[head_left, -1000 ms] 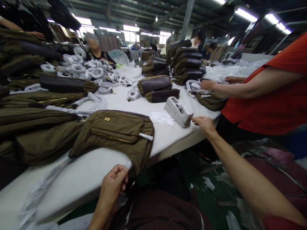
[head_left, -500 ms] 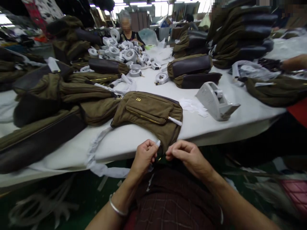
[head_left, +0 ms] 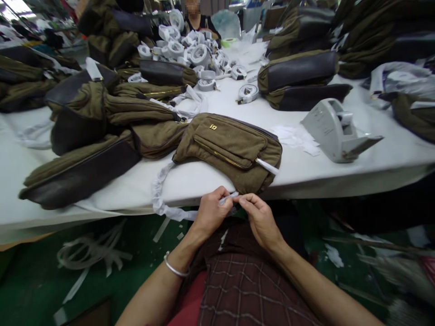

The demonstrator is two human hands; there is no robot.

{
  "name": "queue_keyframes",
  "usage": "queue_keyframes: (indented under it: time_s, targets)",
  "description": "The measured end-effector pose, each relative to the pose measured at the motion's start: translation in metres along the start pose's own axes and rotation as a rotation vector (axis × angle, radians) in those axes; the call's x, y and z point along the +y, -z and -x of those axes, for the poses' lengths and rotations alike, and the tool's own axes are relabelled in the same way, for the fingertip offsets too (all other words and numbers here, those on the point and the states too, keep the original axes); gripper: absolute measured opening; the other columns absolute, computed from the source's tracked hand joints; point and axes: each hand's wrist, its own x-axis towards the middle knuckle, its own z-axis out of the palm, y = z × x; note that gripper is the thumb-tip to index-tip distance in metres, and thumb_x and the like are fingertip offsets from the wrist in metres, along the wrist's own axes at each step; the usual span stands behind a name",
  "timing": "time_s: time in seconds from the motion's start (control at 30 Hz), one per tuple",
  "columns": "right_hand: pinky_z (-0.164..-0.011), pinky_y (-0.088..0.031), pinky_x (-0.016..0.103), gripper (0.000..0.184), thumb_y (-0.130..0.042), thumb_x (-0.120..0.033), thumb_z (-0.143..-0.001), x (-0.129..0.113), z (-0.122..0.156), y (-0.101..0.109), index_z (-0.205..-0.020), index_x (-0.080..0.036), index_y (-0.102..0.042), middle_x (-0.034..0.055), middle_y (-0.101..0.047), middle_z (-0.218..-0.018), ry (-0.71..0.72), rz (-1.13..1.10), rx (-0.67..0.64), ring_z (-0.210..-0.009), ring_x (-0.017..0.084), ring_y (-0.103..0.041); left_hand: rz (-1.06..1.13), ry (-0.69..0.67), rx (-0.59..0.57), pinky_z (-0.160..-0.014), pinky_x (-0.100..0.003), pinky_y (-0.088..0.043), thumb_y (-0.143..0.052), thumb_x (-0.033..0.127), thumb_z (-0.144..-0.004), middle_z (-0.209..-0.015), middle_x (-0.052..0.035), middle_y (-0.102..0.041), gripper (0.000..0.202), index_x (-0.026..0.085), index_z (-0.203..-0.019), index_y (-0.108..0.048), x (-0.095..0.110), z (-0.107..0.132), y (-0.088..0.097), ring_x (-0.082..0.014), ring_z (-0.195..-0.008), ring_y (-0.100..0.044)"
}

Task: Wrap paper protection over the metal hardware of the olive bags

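White table point(head_left: 234, 107): in front of both hands, running out of view to either side; much of its top is hidden under goods.
Person across the table point(head_left: 208, 23): far beyond the hands, the head cut by the upper border, the lower body behind the pile.
Right-hand stack point(head_left: 390, 43): well beyond the right hand, dark and blurred, its top cut off; I cannot count the bags.
Left-hand bags point(head_left: 81, 172): beyond and left of the left hand, overlapping so that their outlines merge.
Olive bag point(head_left: 233, 147): just beyond both hands, flat on the table, its near corner at the edge and partly hidden behind the fingertips.
White coils point(head_left: 193, 52): far beyond the left hand, heaped, the lower ones covered.
Tape dispenser point(head_left: 335, 131): beyond and right of the right hand; its roll is hard to see.
Wrapped strap point(head_left: 159, 194): left of the left hand, looping down from the bag and lost behind the wrist.
Left hand point(head_left: 211, 213): pinching a white strip point(head_left: 228, 198), most of which the fingers cover.
Right hand point(head_left: 264, 222): thumb and forefinger pressed together at the strip's tip; I cannot tell what lies between them.
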Motion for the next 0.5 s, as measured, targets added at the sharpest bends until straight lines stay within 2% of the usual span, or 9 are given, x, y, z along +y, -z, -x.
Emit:
queue_keyframes:
  time_s: [0.17, 0.27, 0.5]
  targets:
    - [-0.085, -0.045, 0.031, 0.022, -0.077, -0.040, -0.075, -0.002, 0.005, 0.001, -0.079, -0.020, -0.072, 0.0032, -0.070, -0.084, -0.035, 0.037, -0.017, -0.084, 0.018, -0.061, 0.278, 0.125, -0.094, -0.053, -0.020, -0.034, -0.058, 0.030, -0.077, -0.057, 0.0045, -0.052, 0.017, 0.018, -0.067, -0.054, -0.006, 0.000, -0.003, -0.0100, -0.054, -0.043]
    - [-0.080, -0.048, 0.031, 0.027, -0.079, -0.043, -0.073, 0.001, 0.006, -0.004, -0.075, -0.018, -0.070, 0.0028, -0.069, -0.076, -0.093, -0.023, -0.012, -0.076, 0.017, -0.062, 0.351, 0.168, -0.117, -0.051, -0.020, -0.033, -0.059, 0.032, -0.078, -0.055, 0.0057, -0.050, 0.017, 0.018, -0.069, -0.054, -0.011, 0.001, -0.004, -0.0089, -0.050, -0.041]
    - [-0.066, -0.049, 0.027, 0.032, -0.084, -0.044, -0.066, 0.008, 0.000, -0.013, -0.069, -0.016, -0.068, 0.0000, -0.066, -0.067, -0.103, -0.102, 0.101, -0.064, 0.012, -0.059, 0.167, 0.019, -0.057, -0.062, -0.022, -0.038, -0.056, 0.028, -0.081, -0.065, 0.0031, -0.055, 0.016, 0.017, -0.069, -0.057, -0.009, 0.004, -0.004, -0.0113, -0.063, -0.049]
